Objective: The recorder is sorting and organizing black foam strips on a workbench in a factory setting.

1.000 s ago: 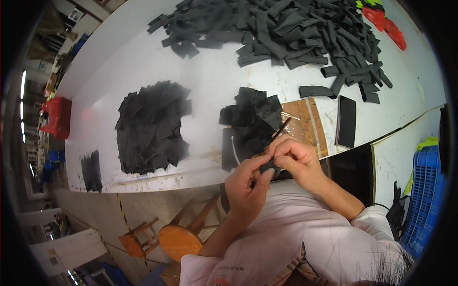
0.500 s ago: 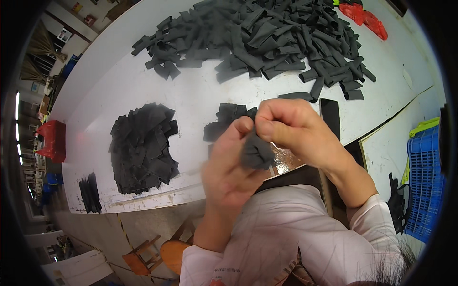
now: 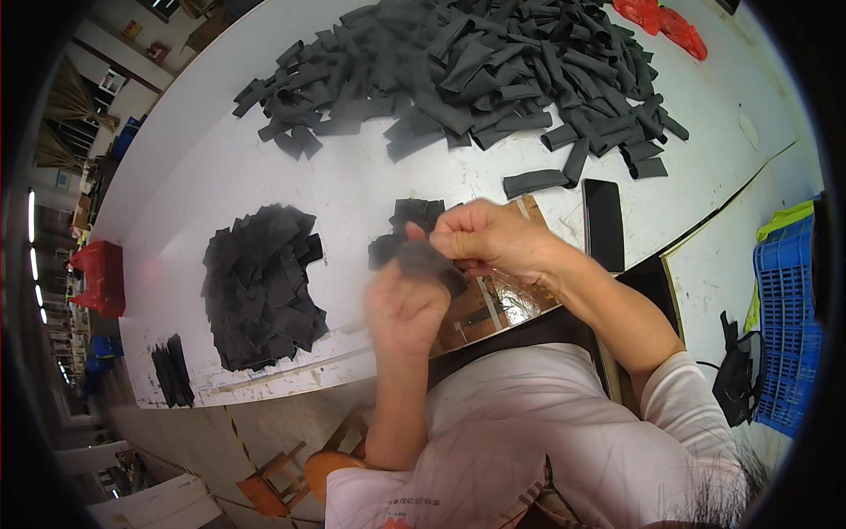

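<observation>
White table (image 3: 370, 185) across most of the view, bent by the lens. Heaped along its far side, a big pile of dark grey strips (image 3: 493, 70), with red scraps (image 3: 656, 19) past its far right end. Nearer, on the left, a flat stack of black squares (image 3: 260, 286); by the near left edge, a small black bundle (image 3: 172, 372). Right of the hands, a black phone (image 3: 603, 224) lying flat beside a brown board (image 3: 493, 300) at the table's near edge. At far right, a blue crate (image 3: 784, 326). Raised above the board, left hand (image 3: 405, 304) and right hand (image 3: 485, 240) close together, both pinching a dark cloth piece (image 3: 423, 258) between thumb and fingers, blurred. Just behind it, more black pieces (image 3: 414, 216) on the table.
</observation>
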Demonstrator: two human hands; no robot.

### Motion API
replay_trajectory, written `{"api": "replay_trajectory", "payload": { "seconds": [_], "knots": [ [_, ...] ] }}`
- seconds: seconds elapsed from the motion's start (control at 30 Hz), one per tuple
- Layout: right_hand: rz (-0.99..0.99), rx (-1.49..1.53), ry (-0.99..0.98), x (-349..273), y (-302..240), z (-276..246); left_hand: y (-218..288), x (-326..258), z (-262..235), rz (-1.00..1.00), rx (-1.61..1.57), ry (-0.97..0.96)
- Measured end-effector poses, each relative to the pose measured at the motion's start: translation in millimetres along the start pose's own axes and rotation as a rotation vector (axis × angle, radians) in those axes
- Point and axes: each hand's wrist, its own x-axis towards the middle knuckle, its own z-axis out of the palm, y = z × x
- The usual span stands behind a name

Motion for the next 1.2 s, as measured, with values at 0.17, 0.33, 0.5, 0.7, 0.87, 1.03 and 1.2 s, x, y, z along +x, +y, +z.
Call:
{"api": "replay_trajectory", "payload": {
  "seconds": [0.17, 0.33, 0.5, 0.7, 0.87, 1.03, 1.2],
  "knots": [
    [0.141, 0.151, -0.008, -7.7, 36.0, -23.0, 10.0, -4.5, -39.9, 0.114, 0.345, 0.171],
    [0.008, -0.293, 0.030, 0.7, 24.3, -22.8, -4.3, -4.2, -17.8, 0.919, 2.163, 0.130],
    [-0.214, -0.572, 0.165, -5.7, 25.8, -15.4, -14.3, -10.2, -0.7, 0.775, 2.022, -0.214],
    [-0.685, -1.363, 0.176, -36.2, -16.0, 21.7, -30.2, -17.4, -4.4, 0.940, 1.331, -0.144],
    [-0.718, -1.516, 0.198, -28.5, 12.1, 0.8, -19.0, -21.4, -29.3, 0.963, 1.441, -0.132],
    [-0.569, -1.410, 0.193, -25.4, 26.5, -12.7, -21.2, 2.1, -12.0, 0.644, 1.490, -0.144],
    [-0.724, -1.126, 0.173, -26.1, 35.4, -17.0, -32.6, 6.2, 0.9, 0.631, 2.224, -0.098]
  ]
}}
